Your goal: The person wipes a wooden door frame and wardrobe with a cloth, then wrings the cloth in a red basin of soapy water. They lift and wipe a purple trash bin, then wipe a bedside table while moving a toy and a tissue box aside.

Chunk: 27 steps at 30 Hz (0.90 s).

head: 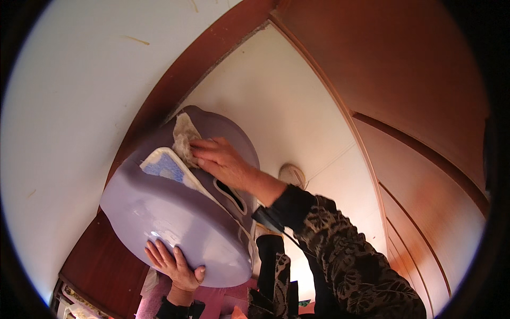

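Observation:
A large, glossy purple plastic basin-like object (175, 223) is tilted on its side in front of me. My left hand (177, 265) lies spread against its rounded outer side, holding nothing else. My right hand (221, 159) grips a crumpled, greyish-white cloth (184, 139) pressed to the purple surface near the upper rim. Beside the cloth, a blue and white fabric piece with a pale edging (165, 165) sticks out of the purple object. Just below my right hand is a dark oval slot with a white border (231, 195).
Dark red wood trim (175, 63) runs along a white wall (71, 99) at left. Reddish-brown wooden panels (398, 71) stand at right. A shoe (292, 174) rests on the pale floor (279, 103). Pink fabric (203, 297) and shelved items (79, 307) lie at the bottom.

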Motion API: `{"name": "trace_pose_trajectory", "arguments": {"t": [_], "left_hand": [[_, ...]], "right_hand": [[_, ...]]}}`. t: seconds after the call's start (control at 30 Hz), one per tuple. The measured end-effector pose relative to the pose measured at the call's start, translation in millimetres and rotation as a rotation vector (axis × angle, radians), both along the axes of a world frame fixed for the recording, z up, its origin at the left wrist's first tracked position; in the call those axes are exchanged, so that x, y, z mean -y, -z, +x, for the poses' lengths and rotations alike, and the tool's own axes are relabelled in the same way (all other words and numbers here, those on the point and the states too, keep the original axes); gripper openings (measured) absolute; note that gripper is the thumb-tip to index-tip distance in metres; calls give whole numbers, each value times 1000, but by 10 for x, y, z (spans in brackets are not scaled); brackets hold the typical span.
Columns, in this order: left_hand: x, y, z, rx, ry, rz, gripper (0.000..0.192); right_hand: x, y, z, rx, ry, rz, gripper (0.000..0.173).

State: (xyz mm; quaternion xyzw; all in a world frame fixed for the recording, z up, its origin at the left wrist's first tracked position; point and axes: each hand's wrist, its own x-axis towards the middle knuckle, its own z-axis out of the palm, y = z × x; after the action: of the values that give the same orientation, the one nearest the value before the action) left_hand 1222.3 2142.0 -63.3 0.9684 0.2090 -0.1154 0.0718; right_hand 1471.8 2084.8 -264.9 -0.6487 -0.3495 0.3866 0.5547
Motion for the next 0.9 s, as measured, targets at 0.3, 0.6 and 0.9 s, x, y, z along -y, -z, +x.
{"name": "trace_pose_trajectory", "arguments": {"t": [0.3, 0.6, 0.9], "left_hand": [[-5, 28, -96, -10, -1, 1, 76], [-12, 34, -99, -8, 0, 9, 76], [-9, 59, -174, -10, -11, 2, 76]], "right_hand": [[31, 1571, 254, -375, -59, -433, 39], [421, 153, 47, -211, -28, -34, 31], [-1183, 239, 388, 82, -445, 427, 26]]}}
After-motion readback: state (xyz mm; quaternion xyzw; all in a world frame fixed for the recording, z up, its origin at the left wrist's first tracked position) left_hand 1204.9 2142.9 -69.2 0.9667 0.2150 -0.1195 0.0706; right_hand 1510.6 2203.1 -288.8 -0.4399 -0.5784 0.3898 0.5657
